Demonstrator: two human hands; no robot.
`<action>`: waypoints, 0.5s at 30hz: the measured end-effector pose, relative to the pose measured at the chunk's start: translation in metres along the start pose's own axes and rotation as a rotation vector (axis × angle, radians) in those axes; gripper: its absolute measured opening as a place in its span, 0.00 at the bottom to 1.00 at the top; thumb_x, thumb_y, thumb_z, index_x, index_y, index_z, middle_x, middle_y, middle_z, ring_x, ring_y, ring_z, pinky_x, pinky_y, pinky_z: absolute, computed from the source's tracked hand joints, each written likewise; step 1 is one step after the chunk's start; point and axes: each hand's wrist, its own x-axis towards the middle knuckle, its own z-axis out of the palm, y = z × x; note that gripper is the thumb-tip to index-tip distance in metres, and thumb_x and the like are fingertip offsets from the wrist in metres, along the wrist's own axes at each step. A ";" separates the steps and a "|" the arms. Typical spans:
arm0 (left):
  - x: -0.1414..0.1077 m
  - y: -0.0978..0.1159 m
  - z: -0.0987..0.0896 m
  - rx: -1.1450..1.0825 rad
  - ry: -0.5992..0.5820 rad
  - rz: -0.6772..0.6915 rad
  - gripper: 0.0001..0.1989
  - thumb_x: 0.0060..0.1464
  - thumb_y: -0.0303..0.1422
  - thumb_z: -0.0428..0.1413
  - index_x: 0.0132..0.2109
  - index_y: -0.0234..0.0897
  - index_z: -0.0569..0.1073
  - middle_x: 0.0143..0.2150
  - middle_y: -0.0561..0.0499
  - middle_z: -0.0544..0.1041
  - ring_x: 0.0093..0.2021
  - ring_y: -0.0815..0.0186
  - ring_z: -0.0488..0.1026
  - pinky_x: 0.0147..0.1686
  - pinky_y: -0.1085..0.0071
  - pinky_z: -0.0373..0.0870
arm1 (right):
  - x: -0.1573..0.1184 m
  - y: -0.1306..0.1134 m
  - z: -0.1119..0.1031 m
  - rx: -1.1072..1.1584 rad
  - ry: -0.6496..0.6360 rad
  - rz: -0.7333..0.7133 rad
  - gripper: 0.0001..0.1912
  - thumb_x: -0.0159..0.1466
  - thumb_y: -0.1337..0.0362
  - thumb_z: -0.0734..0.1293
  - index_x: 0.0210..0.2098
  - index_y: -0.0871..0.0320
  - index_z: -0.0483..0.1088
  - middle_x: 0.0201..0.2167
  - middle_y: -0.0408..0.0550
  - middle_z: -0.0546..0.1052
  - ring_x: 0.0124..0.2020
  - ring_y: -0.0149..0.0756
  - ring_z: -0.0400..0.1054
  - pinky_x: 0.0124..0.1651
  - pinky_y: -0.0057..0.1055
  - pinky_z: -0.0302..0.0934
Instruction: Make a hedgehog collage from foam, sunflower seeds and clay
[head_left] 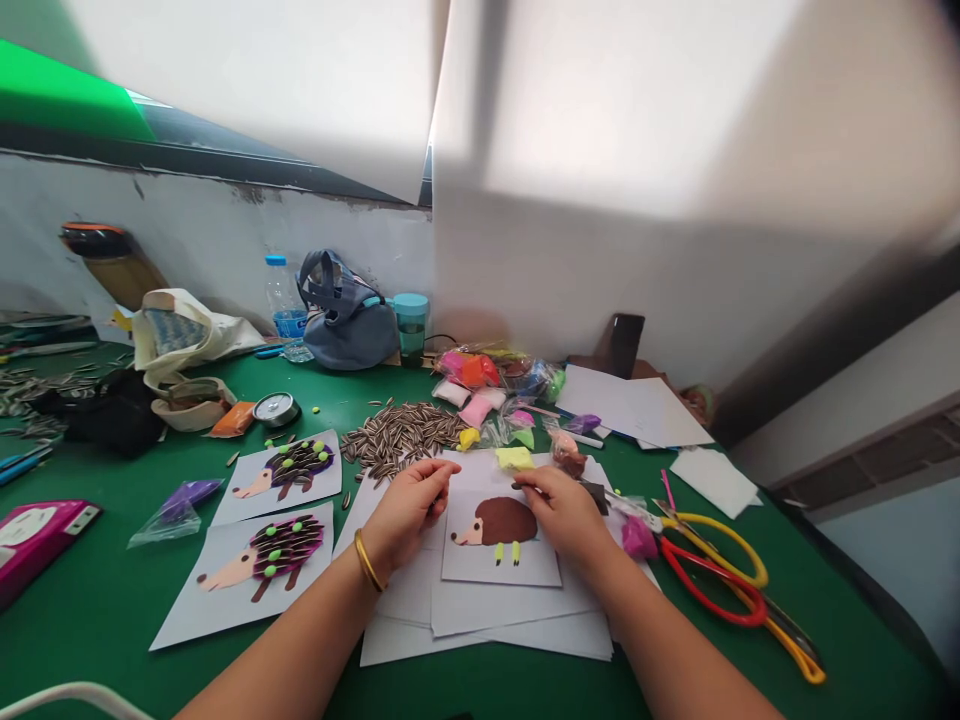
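A white card [461, 566] with a clay hedgehog [504, 521] lies before me on stacked white sheets [405, 625]. The hedgehog has a plain brown body, a pale face and yellow-green legs with dark tips. My right hand [564, 508] is at the card's upper right, its fingers pinched together. A tiny dark bit shows at those fingertips, too small to name. Left of the card, my left hand [415, 503] hovers with thumb and forefinger together and the other fingers curled; whatever they hold, if anything, is hidden. A gold bangle [369, 560] circles the left wrist.
Striped sunflower seeds [401, 437] are heaped behind my left hand. Two finished-looking hedgehog cards [225, 615] lie at left. Red and yellow scissors [720, 575] rest at right. Bagged coloured clay [480, 375], a blue bag [351, 330] and a bottle [285, 300] stand along the wall.
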 end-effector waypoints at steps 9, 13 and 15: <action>0.012 -0.004 -0.014 0.956 0.045 0.336 0.08 0.53 0.30 0.57 0.39 0.40 0.80 0.38 0.46 0.77 0.42 0.58 0.72 0.42 0.68 0.66 | -0.001 0.001 0.002 0.019 -0.024 -0.012 0.15 0.64 0.68 0.60 0.42 0.53 0.77 0.43 0.48 0.79 0.46 0.41 0.71 0.50 0.39 0.64; 0.008 -0.007 -0.013 1.341 -0.007 0.344 0.12 0.57 0.30 0.52 0.44 0.42 0.79 0.37 0.44 0.75 0.39 0.57 0.71 0.43 0.65 0.63 | -0.001 0.001 0.001 0.020 -0.034 -0.002 0.15 0.63 0.68 0.60 0.42 0.53 0.77 0.43 0.48 0.79 0.46 0.41 0.72 0.51 0.39 0.64; 0.006 -0.007 -0.011 1.453 -0.034 0.338 0.13 0.58 0.30 0.51 0.44 0.42 0.79 0.36 0.44 0.75 0.38 0.58 0.72 0.41 0.66 0.63 | -0.001 0.000 0.001 0.020 -0.032 0.002 0.15 0.63 0.68 0.60 0.43 0.53 0.77 0.43 0.48 0.79 0.46 0.40 0.72 0.51 0.38 0.64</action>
